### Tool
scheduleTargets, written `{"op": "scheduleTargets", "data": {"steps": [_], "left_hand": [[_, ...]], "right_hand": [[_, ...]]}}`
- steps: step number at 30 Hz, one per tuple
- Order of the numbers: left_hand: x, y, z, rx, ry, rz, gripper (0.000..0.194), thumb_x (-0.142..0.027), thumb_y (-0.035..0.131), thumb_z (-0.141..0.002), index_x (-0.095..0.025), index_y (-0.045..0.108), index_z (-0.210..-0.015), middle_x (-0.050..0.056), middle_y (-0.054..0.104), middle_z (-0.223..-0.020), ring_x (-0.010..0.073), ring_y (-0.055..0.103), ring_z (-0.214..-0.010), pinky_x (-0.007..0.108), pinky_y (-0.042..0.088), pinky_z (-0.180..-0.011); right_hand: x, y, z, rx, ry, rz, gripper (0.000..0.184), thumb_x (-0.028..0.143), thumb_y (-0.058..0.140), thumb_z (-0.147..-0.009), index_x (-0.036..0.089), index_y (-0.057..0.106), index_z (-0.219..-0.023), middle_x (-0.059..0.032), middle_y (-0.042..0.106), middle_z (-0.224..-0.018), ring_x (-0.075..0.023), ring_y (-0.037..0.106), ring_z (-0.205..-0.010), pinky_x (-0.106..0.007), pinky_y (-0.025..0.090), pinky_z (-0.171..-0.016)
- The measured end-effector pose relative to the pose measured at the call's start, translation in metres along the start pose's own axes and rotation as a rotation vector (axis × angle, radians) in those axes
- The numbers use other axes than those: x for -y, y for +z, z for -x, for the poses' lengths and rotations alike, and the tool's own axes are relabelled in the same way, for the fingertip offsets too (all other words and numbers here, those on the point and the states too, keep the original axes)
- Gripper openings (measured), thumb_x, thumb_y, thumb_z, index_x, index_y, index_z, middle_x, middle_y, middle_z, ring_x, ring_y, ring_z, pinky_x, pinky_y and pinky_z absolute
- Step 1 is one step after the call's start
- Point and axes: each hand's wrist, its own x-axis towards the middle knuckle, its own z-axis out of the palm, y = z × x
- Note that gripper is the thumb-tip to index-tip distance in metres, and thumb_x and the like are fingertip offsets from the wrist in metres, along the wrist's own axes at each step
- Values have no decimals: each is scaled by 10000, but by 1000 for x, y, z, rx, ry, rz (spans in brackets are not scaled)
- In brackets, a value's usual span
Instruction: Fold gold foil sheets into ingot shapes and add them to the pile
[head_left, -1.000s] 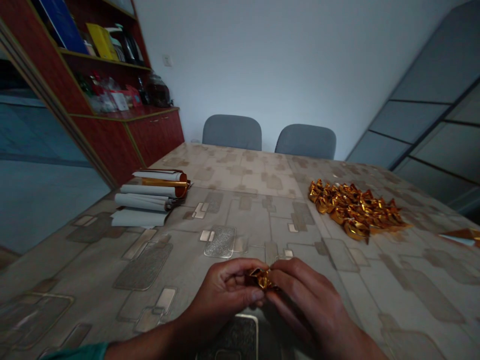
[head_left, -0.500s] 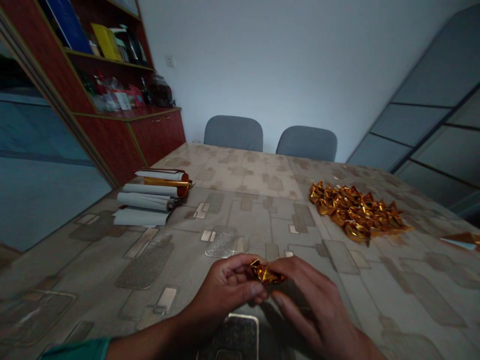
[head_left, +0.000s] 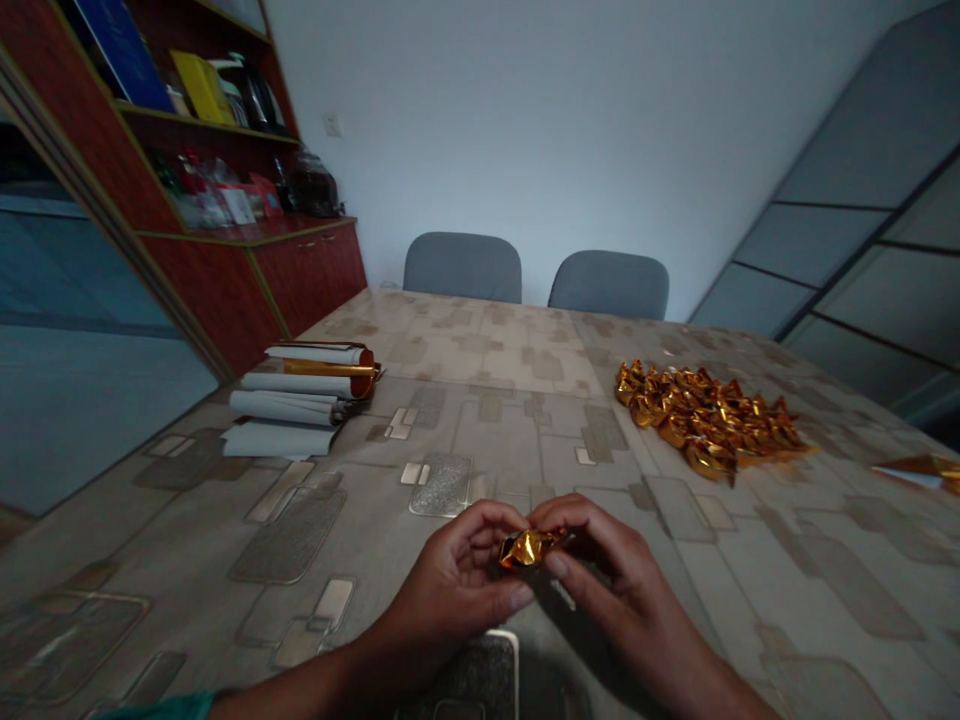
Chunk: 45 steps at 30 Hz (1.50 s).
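- right hand (head_left: pixel 637 585) pinches a gold foil piece (head_left: pixel 529 548) above the surface (head_left: pixel 510 430), toward its near edge;
- left hand (head_left: pixel 450 580) curls about the piece's left end; whether it grips, I cannot quite tell;
- foil cluster (head_left: pixel 709 415) lies toward the right edge; curled sheets (head_left: pixel 289 405), by the left
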Motion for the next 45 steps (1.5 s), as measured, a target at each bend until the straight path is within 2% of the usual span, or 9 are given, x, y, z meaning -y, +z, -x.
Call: {"op": "scheduleTargets", "data": {"steps": [6, 11, 16, 22, 26, 32, 36, 45], "left_hand": [[-10, 0, 1, -14, -90, 43, 358, -401, 762, -841, -193, 679, -1120, 33, 648, -898, 132, 613, -763, 246, 538, -664], [-7, 2, -2, -67, -90, 48, 364, -356, 819, -789, -187, 694, -1086, 29, 674, -861, 109, 612, -672, 228, 527, -618], [-4, 5, -1, -154, -28, 26, 337, -309, 856, -736, -181, 708, -1010, 17, 710, -822, 97, 628, -638, 213, 517, -635], [-11, 13, 5, -223, 27, -164, 229, -216, 794, -773, -209, 755, -999, 43, 741, -982, 186, 698, -927, 245, 543, -795], [-16, 16, 5, -265, 64, -383, 186, -190, 751, -787, -215, 779, -969, 49, 726, -983, 211, 695, -924, 284, 551, -824], [-18, 16, 5, -240, 124, -590, 158, -171, 738, -797, -232, 786, -935, 39, 731, -914, 202, 677, -870, 279, 531, -789], [-18, 17, 4, -248, 144, -638, 177, -129, 719, -790, -229, 781, -922, 36, 737, -914, 200, 675, -865, 270, 521, -777], [-18, 19, 3, -246, 148, -660, 195, -79, 680, -772, -206, 765, -894, 32, 720, -871, 189, 672, -826, 264, 518, -756]], "right_hand": [[-9, 1, 1, -25, 104, -167, 114, 299, 561, -996, 237, 648, -1036, -5, 628, -853, -139, 594, -730, -260, 489, -643], [-7, 7, 0, -18, 138, -228, 128, 309, 559, -996, 240, 651, -1052, -1, 625, -826, -137, 619, -697, -264, 507, -628], [-1, 9, 1, -46, 78, -49, 142, 293, 550, -984, 246, 659, -1063, -36, 658, -942, -172, 660, -796, -304, 529, -693], [3, 20, 1, -183, 6, 71, 112, 204, 593, -898, 229, 590, -1008, -39, 680, -911, -180, 688, -804, -271, 570, -662], [2, 25, 0, -284, -87, 201, 129, 130, 545, -871, 233, 532, -947, -28, 658, -869, -163, 673, -740, -270, 568, -638], [1, 25, -1, -263, -116, 298, 153, 82, 505, -867, 230, 533, -836, -20, 624, -802, -167, 633, -717, -287, 535, -631], [4, 26, -2, -279, -158, 310, 186, 51, 496, -861, 229, 542, -830, -12, 620, -797, -157, 626, -722, -270, 520, -641], [2, 28, -3, -293, -158, 354, 180, 49, 495, -855, 218, 552, -836, -6, 613, -771, -144, 613, -687, -250, 499, -621]]}}
